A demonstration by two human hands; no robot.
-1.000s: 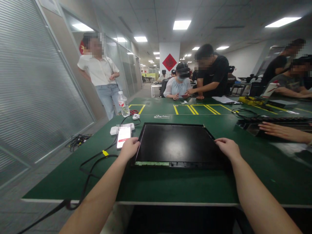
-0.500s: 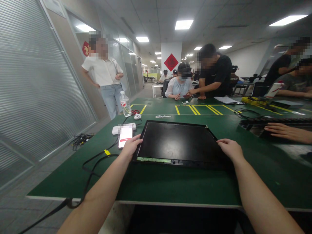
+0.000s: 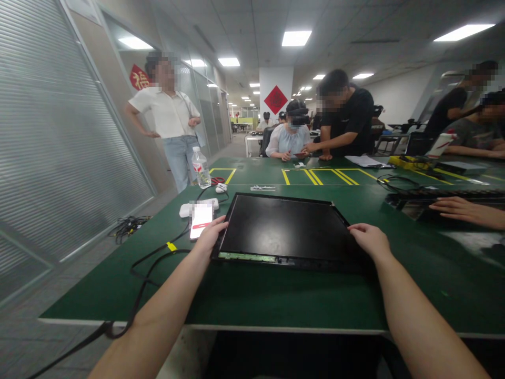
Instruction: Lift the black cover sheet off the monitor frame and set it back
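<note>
A flat black screen (image 3: pixel 284 223) is over the near middle of the green tabletop (image 3: pixel 284 305), face up, with a thin green strip (image 3: pixel 248 257) along part of its near edge. The left hand (image 3: pixel 213 234) grasps the screen's left side and the right hand (image 3: pixel 371 239) grasps its right side, so each grip is closed on an edge. Whether the underside rests fully on the tabletop, I cannot tell.

Just beside the left hand lies a phone (image 3: pixel 202 218) with its display lit, and beyond it stands a clear water bottle (image 3: pixel 201 168). A black cable (image 3: pixel 89 339) trails over the near edge of the tabletop, under the left forearm. To the right, well apart from the screen, is a co-worker's hand (image 3: pixel 469 210).
</note>
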